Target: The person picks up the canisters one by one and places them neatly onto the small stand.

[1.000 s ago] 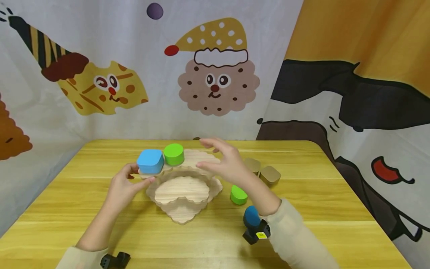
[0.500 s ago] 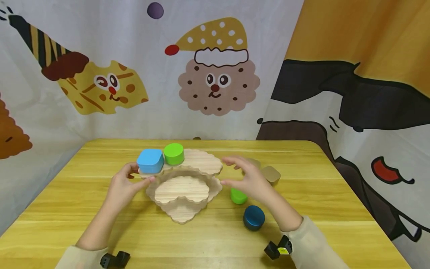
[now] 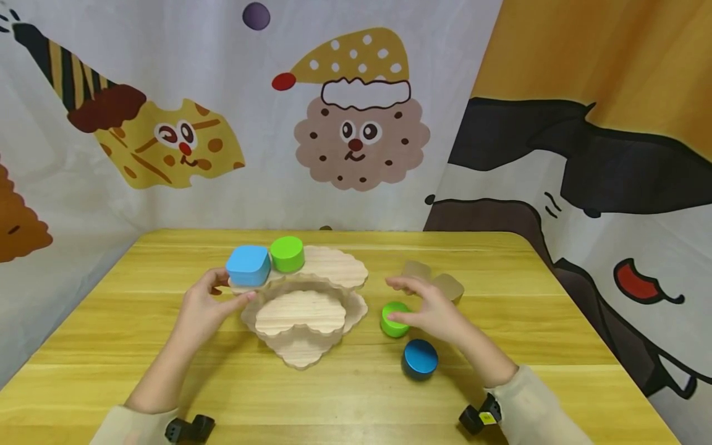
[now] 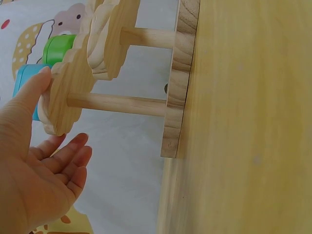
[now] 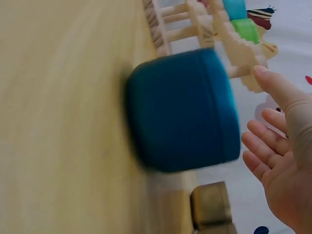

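Observation:
A tiered wooden stand (image 3: 334, 267) with scalloped shelves stands left of centre. Its upper shelf bears a light blue rounded-square tin (image 3: 248, 266) and a green round tin (image 3: 287, 254). My left hand (image 3: 207, 307) grips the shelf's left end, thumb at the front edge by the blue tin; in the left wrist view, fingertips (image 4: 78, 141) meet the shelf's edge. To the right, my right hand (image 3: 436, 311) hovers around a second green tin (image 3: 394, 327), thumb overlapping it in the head view; contact is unclear. The right wrist view shows its thumb and fingers spread, holding nothing.
A dark blue round tin (image 3: 420, 360) stands in front of the right hand. Two gold tins (image 3: 448, 288) sit behind that hand, partly hidden. The wooden table (image 3: 356, 402) ends at a printed curtain (image 3: 222, 74). Each wrist wears a small black camera (image 3: 481, 417).
My right hand has moved right and towards me, from over the stand's upper shelf to the green tin on the table. My left hand has stayed at the shelf's left end.

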A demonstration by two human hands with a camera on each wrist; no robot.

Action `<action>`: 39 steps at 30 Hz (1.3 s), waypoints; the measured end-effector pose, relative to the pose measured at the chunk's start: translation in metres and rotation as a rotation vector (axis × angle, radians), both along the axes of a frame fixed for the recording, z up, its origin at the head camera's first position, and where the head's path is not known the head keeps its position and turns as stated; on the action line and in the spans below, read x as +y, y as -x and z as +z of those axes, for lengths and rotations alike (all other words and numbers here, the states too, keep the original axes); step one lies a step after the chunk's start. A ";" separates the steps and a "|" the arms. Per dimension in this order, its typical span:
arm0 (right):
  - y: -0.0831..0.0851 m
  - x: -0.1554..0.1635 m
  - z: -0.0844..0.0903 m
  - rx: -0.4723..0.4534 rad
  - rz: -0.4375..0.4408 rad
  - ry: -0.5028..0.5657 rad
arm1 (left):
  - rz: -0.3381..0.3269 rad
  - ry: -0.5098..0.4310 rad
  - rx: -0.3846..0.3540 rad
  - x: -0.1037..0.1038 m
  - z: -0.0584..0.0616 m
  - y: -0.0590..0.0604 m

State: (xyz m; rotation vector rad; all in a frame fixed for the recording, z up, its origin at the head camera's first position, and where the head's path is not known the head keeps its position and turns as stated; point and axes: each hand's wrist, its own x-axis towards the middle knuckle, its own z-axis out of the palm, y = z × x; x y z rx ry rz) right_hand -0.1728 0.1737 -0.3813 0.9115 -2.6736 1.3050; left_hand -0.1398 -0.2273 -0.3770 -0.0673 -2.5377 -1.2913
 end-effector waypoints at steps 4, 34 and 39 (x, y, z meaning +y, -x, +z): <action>0.001 0.006 -0.007 -0.014 0.007 -0.040 | 0.000 0.002 0.002 0.000 0.001 0.000; 0.012 0.025 -0.039 -0.085 0.101 -0.079 | 0.003 -0.001 -0.003 0.000 -0.001 0.001; 0.012 0.026 -0.042 -0.098 0.094 -0.098 | 0.003 -0.001 -0.006 0.000 -0.001 0.001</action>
